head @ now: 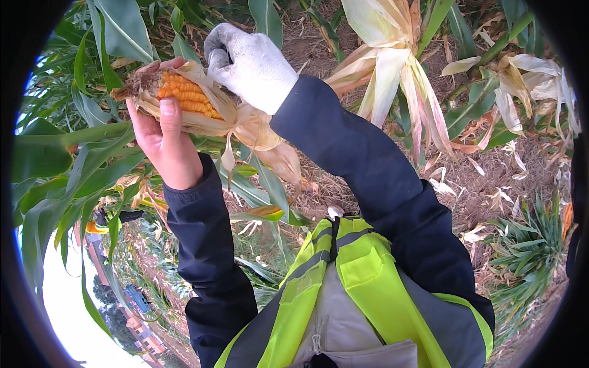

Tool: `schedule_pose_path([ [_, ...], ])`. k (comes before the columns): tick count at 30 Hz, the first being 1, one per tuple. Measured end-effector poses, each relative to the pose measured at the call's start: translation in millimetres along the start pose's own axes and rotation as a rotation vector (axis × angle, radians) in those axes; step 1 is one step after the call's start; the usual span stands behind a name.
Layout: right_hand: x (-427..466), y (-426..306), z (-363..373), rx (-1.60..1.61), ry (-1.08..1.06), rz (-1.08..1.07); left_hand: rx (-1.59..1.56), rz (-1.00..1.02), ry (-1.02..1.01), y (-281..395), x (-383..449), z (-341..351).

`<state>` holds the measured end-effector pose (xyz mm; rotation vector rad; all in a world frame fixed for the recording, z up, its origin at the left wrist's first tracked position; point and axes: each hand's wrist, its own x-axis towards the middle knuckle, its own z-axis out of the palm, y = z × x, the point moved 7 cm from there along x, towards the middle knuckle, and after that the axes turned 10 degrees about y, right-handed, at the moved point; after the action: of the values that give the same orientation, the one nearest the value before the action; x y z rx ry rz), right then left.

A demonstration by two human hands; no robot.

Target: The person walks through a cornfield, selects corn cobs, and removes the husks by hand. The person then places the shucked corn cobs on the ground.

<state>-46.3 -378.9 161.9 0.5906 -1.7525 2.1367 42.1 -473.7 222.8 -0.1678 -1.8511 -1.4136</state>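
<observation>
My left hand (165,124), bare, is wrapped around an ear of corn (188,95), its thumb lying over the orange kernels. Brown silk (142,85) covers the ear's tip, which points left. Pale dry husk (207,124) still wraps the sides and base of the ear, with the kernels bare on the upper face. In a white knit glove, my right hand (253,66) is at the upper edge of the husk, fingers curled and pinched on it. The fingertips are partly hidden behind the glove.
Green corn leaves (41,152) crowd the left side. An opened, dry husk (391,69) hangs on a stalk at upper right, with another husk (515,87) beyond it. Husk scraps litter the soil (331,193). Another person (103,223) and a blue vehicle (136,298) are at lower left.
</observation>
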Motion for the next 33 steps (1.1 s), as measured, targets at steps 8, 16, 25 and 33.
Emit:
schedule_pose_path([
  [8, -37.5, -32.9, 8.4, -0.061, 0.07, -0.339, -0.034, -0.048, 0.078, -5.2, -1.7, -16.9],
  [16, -39.8, -33.5, 19.6, -0.235, 0.128, -0.443, -0.032, -0.021, 0.073, 1.7, -9.2, -16.2],
  [25, -22.1, -29.7, 14.3, -0.488, -0.063, -0.427, 0.027, 0.055, 0.007, 4.1, -6.9, -9.6],
  [33, -51.1, 77.2, 3.4, -0.461, -0.144, 0.053, 0.018, 0.067, 0.081, 9.9, -13.7, -8.8],
])
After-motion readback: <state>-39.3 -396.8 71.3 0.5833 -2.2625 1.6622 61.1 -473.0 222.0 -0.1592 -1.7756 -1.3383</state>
